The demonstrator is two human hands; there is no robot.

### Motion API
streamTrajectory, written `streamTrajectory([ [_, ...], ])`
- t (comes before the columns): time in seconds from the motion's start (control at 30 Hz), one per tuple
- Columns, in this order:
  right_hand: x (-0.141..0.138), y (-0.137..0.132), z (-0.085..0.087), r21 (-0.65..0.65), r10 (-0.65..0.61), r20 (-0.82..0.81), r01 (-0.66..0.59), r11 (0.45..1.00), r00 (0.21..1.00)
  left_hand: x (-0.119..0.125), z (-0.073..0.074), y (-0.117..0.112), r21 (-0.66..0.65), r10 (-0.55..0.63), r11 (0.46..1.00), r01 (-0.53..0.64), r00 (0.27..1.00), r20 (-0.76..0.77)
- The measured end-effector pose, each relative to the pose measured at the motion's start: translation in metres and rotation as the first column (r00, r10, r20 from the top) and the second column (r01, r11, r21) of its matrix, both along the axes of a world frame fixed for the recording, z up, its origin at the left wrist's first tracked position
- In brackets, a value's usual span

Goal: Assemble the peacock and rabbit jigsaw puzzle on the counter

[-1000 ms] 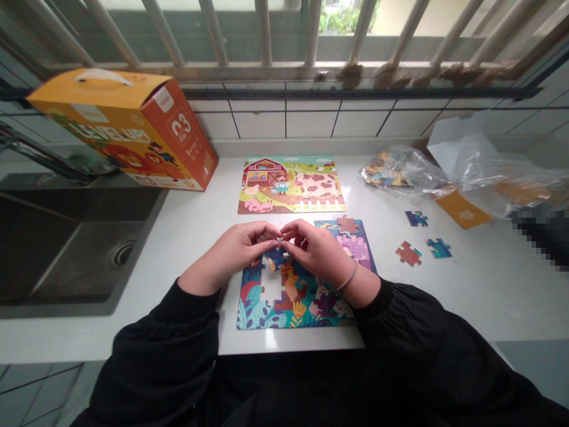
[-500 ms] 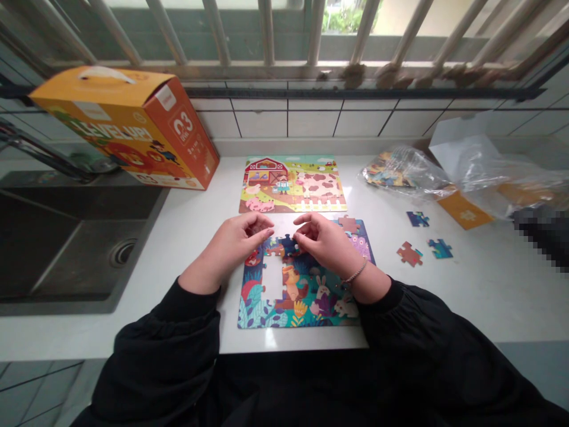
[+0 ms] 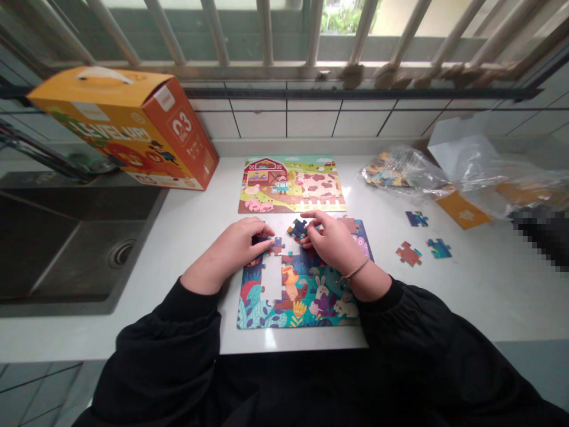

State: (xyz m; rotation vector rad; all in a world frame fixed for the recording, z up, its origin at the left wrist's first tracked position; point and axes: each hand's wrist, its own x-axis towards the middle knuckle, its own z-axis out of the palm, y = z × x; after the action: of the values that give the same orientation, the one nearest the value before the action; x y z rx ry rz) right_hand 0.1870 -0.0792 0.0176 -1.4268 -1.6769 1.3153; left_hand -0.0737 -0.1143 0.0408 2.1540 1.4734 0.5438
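Note:
A partly assembled jigsaw puzzle (image 3: pixel 322 302) with forest animals lies in front of me, with a white gap at its left and another near the top. My right hand (image 3: pixel 333 240) pinches a dark blue puzzle piece (image 3: pixel 297 229), lifted and tilted over the top gap. At the upper left, my left hand (image 3: pixel 237 246) has its thumb and fingers closed on a blue-and-brown puzzle piece (image 3: pixel 274 245) at the puzzle's edge; the fingers partly hide it. A brown puzzle piece (image 3: pixel 349 224) sits at the upper right edge, behind my right hand.
A finished farm puzzle (image 3: pixel 291 190) lies beyond. Loose pieces, among them a brown one (image 3: pixel 408 254), are on the right of the counter. Behind them are a plastic bag of pieces (image 3: pixel 395 169) and an opened box (image 3: pixel 464 207). An orange box (image 3: pixel 133 130) stands beside the sink (image 3: pixel 89 249).
My right hand has lifted the dark blue piece off the puzzle's top row and tilted it, leaving a gap there. My left hand has lowered slightly onto the neighbouring piece.

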Motion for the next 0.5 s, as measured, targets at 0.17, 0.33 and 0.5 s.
streamTrajectory([
  [0.17, 0.007, 0.002, 0.000, 0.167, 0.061, 0.212, -0.098, 0.981, 0.975, -0.001, -0.002, 0.002, 0.000, -0.032, 0.999, 0.032, 0.999, -0.026],
  [0.33, 0.011, 0.004, 0.001, 0.249, 0.048, 0.371, -0.149, 0.957, 0.927, -0.002, -0.003, 0.001, -0.013, -0.027, 1.000, 0.026, 0.999, -0.023],
  [0.5, 0.017, 0.006, 0.004, 0.340, 0.047, 0.495, -0.243, 0.909, 0.868, -0.001, -0.002, 0.001, -0.024, -0.028, 0.999, 0.028, 0.999, -0.014],
])
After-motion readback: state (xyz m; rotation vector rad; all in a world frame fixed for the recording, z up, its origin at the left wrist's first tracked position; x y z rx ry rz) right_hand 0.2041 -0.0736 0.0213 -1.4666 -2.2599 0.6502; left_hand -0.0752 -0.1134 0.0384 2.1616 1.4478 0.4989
